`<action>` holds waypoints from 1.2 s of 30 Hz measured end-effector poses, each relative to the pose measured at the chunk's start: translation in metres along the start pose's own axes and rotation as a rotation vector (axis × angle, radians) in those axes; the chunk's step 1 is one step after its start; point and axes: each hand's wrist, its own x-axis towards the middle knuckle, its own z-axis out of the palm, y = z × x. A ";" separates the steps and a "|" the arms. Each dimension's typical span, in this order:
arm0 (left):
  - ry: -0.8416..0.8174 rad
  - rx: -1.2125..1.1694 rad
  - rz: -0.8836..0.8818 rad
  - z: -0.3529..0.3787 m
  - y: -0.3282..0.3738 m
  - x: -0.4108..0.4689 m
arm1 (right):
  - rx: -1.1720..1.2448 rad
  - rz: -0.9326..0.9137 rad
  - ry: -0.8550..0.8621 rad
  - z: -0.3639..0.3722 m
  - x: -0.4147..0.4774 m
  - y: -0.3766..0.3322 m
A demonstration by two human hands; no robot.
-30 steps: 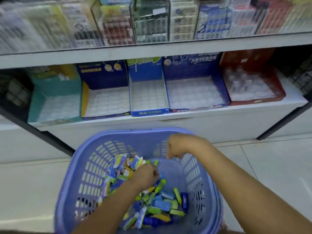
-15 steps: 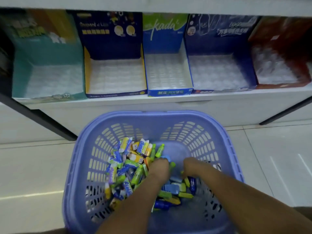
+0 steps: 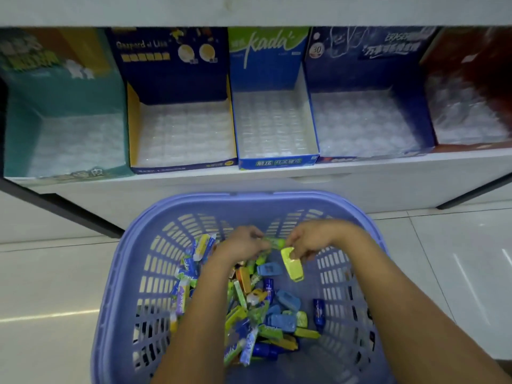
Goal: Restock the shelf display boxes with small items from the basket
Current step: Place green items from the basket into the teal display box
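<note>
A purple plastic basket point(image 3: 130, 261) stands on the floor below me, with several small green, blue and yellow packaged items point(image 3: 260, 309) heaped inside. Both my hands are over the far part of the heap. My left hand point(image 3: 241, 245) pinches a small green item point(image 3: 274, 242) by its end. My right hand point(image 3: 307, 241) pinches a yellow-green item point(image 3: 292, 266) that hangs down from its fingers. Just beyond the basket, the low shelf holds display boxes: teal point(image 3: 63, 128), dark blue with yellow sides point(image 3: 177, 126), blue and green point(image 3: 274, 120), dark blue point(image 3: 368, 117) and red point(image 3: 471, 106). Each shows only a clear plastic tray insert.
The white shelf edge point(image 3: 277, 176) runs just behind the basket's far rim. Black shelf supports slant down at the left point(image 3: 69, 212) and right point(image 3: 476, 192). White floor tiles point(image 3: 47, 286) lie on both sides of the basket.
My view has dropped and closed in on the low shelf and basket. Both hands rose from the heap toward its far side, each now pinching an item.
</note>
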 end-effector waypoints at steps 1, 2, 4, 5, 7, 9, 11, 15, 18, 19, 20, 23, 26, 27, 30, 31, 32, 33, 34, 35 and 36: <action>0.001 -0.017 0.015 -0.012 0.007 -0.004 | 0.057 -0.051 -0.012 -0.011 -0.010 -0.009; -0.012 -0.026 0.033 -0.023 0.015 -0.009 | 0.116 -0.108 -0.025 -0.022 -0.019 -0.017; -0.093 -0.073 0.062 -0.040 0.031 -0.024 | 0.223 -0.230 -0.043 -0.041 -0.041 -0.034; -0.141 -0.099 0.082 -0.047 0.040 -0.033 | 0.259 -0.294 -0.045 -0.050 -0.052 -0.042; -0.219 -0.154 0.144 -0.057 0.057 -0.051 | 0.294 -0.413 -0.028 -0.066 -0.074 -0.053; -0.263 -0.256 0.224 -0.065 0.074 -0.067 | 0.303 -0.508 0.017 -0.080 -0.097 -0.061; -0.251 -0.328 0.298 -0.072 0.091 -0.080 | 0.332 -0.581 0.117 -0.094 -0.117 -0.064; -0.099 -0.521 0.393 -0.074 0.121 -0.095 | 0.426 -0.671 0.439 -0.118 -0.141 -0.056; 0.043 -0.589 0.439 -0.067 0.133 -0.100 | 0.452 -0.763 0.830 -0.127 -0.150 -0.050; 0.111 -0.599 0.447 -0.063 0.135 -0.101 | 0.424 -0.807 0.935 -0.127 -0.151 -0.053; 0.199 -0.600 0.456 -0.060 0.135 -0.101 | 0.395 -0.847 0.998 -0.127 -0.152 -0.057; 0.519 -0.525 0.484 -0.057 0.129 -0.101 | 0.388 -0.920 1.057 -0.124 -0.140 -0.081; 0.686 -0.507 0.500 -0.073 0.117 -0.109 | 0.406 -0.854 1.016 -0.124 -0.109 -0.116; 0.729 -0.510 0.499 -0.081 0.112 -0.113 | 0.422 -0.801 1.026 -0.122 -0.097 -0.132; 0.919 -0.465 0.469 -0.107 0.088 -0.126 | 0.325 -0.788 1.032 -0.103 -0.068 -0.188; 0.984 -0.471 0.448 -0.115 0.080 -0.131 | 0.251 -0.788 1.028 -0.094 -0.060 -0.207; 1.046 -0.482 0.429 -0.124 0.072 -0.135 | 0.183 -0.791 1.023 -0.085 -0.050 -0.224; 1.097 -0.491 0.415 -0.133 0.064 -0.138 | 0.130 -0.810 1.019 -0.077 -0.042 -0.241; 1.131 -0.497 0.403 -0.142 0.056 -0.141 | 0.084 -0.835 1.014 -0.070 -0.035 -0.257; 1.152 -0.502 0.391 -0.150 0.049 -0.144 | 0.037 -0.843 1.008 -0.064 -0.027 -0.273; 1.168 -0.509 0.381 -0.156 0.042 -0.146 | -0.019 -0.849 1.003 -0.058 -0.021 -0.287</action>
